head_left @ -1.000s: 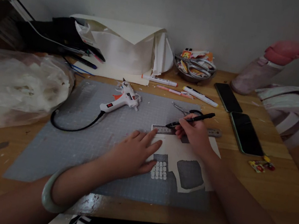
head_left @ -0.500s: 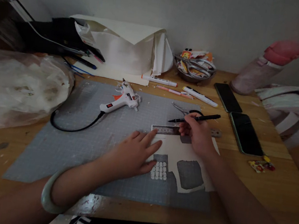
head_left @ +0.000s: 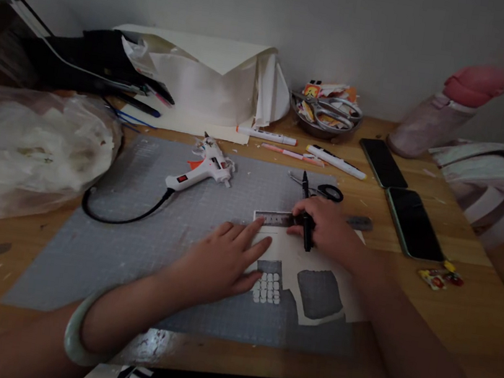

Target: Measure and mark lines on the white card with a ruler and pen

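My left hand (head_left: 228, 254) lies with fingers spread on white paper (head_left: 301, 255), its index fingertip at the left end of a metal ruler (head_left: 273, 218). My right hand (head_left: 322, 221) is closed round a black pen (head_left: 307, 225), which stands steeply with its tip pointing away from me. Its fingers also touch the ruler, whose middle they hide. The paper has a large cut-out, and grey shows through it. Beside my left thumb are several small white rounded pieces (head_left: 268, 288) in rows. Just beyond my right hand lies a pair of black-handled scissors (head_left: 329, 192).
A white glue gun (head_left: 201, 169) with its black cable rests on the grey cutting mat (head_left: 128, 265). Two phones (head_left: 416, 224), a bottle (head_left: 440, 118) and small wrapped sweets (head_left: 439, 276) are at right. Markers (head_left: 266, 135) and a bowl (head_left: 324, 127) stand behind; a plastic bag (head_left: 36, 152) bulges at left.
My right hand has turned the pen from nearly level to steep and come down onto the ruler. My left hand keeps its place on the paper.
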A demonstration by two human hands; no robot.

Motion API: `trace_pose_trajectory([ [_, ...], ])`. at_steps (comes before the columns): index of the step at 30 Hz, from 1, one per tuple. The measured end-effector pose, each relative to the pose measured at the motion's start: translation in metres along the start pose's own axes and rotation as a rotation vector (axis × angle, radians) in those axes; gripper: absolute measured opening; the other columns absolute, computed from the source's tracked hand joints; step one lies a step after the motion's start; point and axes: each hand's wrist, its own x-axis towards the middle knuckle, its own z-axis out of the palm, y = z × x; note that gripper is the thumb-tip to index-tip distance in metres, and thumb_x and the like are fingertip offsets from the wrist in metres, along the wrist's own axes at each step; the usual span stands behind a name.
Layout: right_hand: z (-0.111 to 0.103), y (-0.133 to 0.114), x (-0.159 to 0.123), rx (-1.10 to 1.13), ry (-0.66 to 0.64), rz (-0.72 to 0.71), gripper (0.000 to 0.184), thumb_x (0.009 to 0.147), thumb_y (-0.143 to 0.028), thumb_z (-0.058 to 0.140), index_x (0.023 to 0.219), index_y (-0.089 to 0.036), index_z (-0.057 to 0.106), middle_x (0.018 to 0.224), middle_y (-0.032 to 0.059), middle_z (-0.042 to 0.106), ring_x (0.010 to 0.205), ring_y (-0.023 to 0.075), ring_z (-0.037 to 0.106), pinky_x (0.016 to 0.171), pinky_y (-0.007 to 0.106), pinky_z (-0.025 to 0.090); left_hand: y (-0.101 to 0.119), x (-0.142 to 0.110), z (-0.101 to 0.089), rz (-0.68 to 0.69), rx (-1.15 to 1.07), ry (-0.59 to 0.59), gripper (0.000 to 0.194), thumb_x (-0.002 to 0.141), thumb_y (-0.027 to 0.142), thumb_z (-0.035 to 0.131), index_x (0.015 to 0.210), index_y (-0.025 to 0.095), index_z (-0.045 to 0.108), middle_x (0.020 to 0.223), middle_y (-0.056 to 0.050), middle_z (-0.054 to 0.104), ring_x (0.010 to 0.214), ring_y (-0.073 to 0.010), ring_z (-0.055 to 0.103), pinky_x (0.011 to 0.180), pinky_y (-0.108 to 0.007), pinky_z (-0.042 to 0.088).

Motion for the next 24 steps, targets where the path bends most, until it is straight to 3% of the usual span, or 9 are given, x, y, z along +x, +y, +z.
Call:
trace_pose_trajectory([
  [6,0.0017,-0.0014,-0.0001,-0.014,-0.001,0.009,0.013,0.075,-0.023,0.07,0.083,-0.022,0.06,0.083,0.0032,0.063,0.085,0.0221,0.055,0.076,0.032,0.039,0.001,0.0,-0.0013,-0.004,0.002,-0.001,0.047,0.091,0.042,0.047,0.132,0.017,0.045,0.146,-0.023,0.038,0.11,-0.0322,0.057,0.088,-0.044,0.043],
  [18,0.0002,-0.0066,-0.003,-0.012,-0.026,0.139,0.019,0.068,-0.024,0.073,0.076,-0.021,0.056,0.08,0.0024,0.055,0.079,0.0202,0.053,0.07,0.03,0.04,0.0009,0.0004,-0.0029,0.002,0.001,-0.004,0.048,0.092,0.041,0.046,0.132,0.016,0.046,0.146,-0.021,0.04,0.109,-0.0305,0.058,0.088,-0.043,0.043],
  [24,-0.0008,-0.007,-0.0051,0.04,-0.011,0.135,0.023,0.067,-0.025,0.074,0.076,-0.022,0.053,0.078,0.0007,0.055,0.074,0.0183,0.052,0.066,0.028,0.038,0.0014,-0.0004,-0.0011,0.0,0.018,0.008,0.048,0.092,0.043,0.045,0.133,0.017,0.046,0.146,-0.02,0.04,0.109,-0.0302,0.058,0.089,-0.043,0.043],
])
